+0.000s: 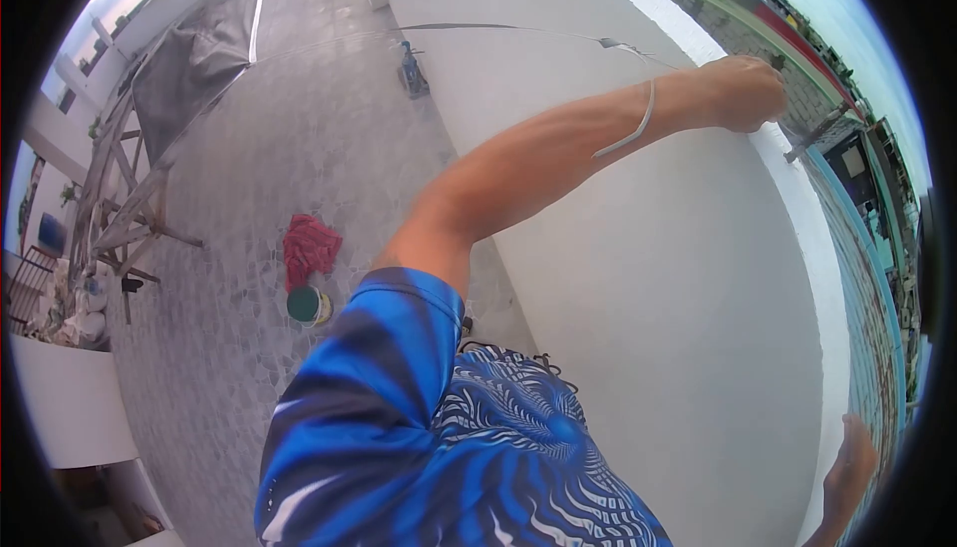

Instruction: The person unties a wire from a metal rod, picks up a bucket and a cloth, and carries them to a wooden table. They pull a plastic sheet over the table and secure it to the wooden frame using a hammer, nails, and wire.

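My left hand (746,93) is closed in a fist above the white wall top (802,198), with the arm stretched across the wall. What its fingers hold is hidden. A thin cord (558,30) runs from the grey tarp (189,63) to a knot (610,43) near my forearm, then passes toward my wrist. Against the forearm lies a loose white strap end (643,123). Low at the right edge, my right hand (852,467) is partly in view beside the wall top, fingers apart and nothing seen in them.
On the tiled floor (219,248) are a red cloth (311,246) and a bucket with a green lid (307,305). A blue tool (412,70) stands by the wall's foot. Wooden trestles (135,208) stand at left. Corrugated roofing (867,298) lies beyond the wall.
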### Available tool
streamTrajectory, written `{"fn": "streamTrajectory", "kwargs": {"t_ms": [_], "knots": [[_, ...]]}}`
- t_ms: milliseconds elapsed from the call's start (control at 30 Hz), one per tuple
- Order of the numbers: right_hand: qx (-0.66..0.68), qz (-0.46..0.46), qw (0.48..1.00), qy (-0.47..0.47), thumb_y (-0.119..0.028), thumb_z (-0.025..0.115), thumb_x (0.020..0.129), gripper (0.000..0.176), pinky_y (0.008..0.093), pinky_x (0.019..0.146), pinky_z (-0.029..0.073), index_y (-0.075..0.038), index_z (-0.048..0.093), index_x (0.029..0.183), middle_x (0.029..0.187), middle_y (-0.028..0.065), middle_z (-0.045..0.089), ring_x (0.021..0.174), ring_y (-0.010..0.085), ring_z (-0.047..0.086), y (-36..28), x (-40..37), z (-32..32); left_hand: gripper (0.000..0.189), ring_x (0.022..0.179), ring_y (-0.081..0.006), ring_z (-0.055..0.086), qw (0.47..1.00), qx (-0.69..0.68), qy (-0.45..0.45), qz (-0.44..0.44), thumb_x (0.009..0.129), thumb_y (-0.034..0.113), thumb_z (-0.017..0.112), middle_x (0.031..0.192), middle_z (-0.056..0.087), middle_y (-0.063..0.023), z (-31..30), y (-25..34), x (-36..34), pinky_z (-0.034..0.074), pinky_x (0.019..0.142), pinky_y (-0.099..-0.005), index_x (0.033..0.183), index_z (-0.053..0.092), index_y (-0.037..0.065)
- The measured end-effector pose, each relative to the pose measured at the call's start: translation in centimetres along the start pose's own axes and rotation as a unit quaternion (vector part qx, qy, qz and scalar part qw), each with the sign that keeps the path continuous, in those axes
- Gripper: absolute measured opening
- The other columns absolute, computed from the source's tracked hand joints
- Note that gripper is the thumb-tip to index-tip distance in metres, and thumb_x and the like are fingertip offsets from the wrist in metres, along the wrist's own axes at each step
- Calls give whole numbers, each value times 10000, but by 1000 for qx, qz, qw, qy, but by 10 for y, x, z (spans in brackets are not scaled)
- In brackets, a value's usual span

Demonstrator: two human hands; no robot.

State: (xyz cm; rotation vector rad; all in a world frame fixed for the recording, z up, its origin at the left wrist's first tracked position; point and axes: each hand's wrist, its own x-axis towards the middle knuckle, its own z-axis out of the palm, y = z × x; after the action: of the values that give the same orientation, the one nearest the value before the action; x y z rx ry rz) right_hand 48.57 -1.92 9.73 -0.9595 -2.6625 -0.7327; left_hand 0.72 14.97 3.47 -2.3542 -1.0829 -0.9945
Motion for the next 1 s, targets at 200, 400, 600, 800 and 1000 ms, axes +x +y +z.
{"fn": "streamTrajectory", "kwargs": {"t_ms": [200, 400, 600, 800, 1000], "knots": [[-120, -1, 992, -26, 14, 613, 872, 240, 305, 523, 514, -51, 701, 1086, 760, 127, 696, 570, 261, 632, -38, -5, -54, 150, 865, -342, 692, 997, -22, -57, -55, 774, 172, 676, 898, 717, -139, 3, 25, 13, 538, 718, -458, 827, 747, 51], [-81, 11, 996, -22, 6, 612, 854, 184, 306, 500, 498, -42, 680, 1018, 725, 118, 676, 544, 247, 615, 9, 45, -35, 518, 910, -342, 620, 978, -80, 42, -190, 827, 506, 704, 896, 650, -195, -9, 80, -7, 463, 826, -470, 758, 737, -6], [-8, 27, 998, -58, -2, 612, 837, 127, 307, 477, 481, -33, 660, 950, 691, 109, 656, 517, 233, 599, 84, 160, 31, 600, 900, -328, 599, 938, -137, 128, -292, 928, 517, 536, 921, 639, -201, 19, 76, 13, 421, 854, -478, 751, 728, -23], [55, 49, 989, -128, -10, 612, 819, 70, 308, 454, 465, -25, 640, 882, 657, 99, 637, 490, 218, 582, 132, 293, 103, 489, 759, -289, 591, 933, -95, 111, -330, 951, 360, 449, 703, 623, -143, 19, 75, 29, 371, 825, -465, 680, 703, 43], [81, 60, 973, -205, -18, 611, 801, 15, 309, 431, 449, -16, 619, 814, 623, 90, 617, 463, 204, 565, 158, 387, 150, 465, 770, -285, 589, 924, -107, 91, -355, 976, 360, 444, 819, 648, -131, 23, 75, 33, 368, 851, -451, 790, 725, 39]]}}
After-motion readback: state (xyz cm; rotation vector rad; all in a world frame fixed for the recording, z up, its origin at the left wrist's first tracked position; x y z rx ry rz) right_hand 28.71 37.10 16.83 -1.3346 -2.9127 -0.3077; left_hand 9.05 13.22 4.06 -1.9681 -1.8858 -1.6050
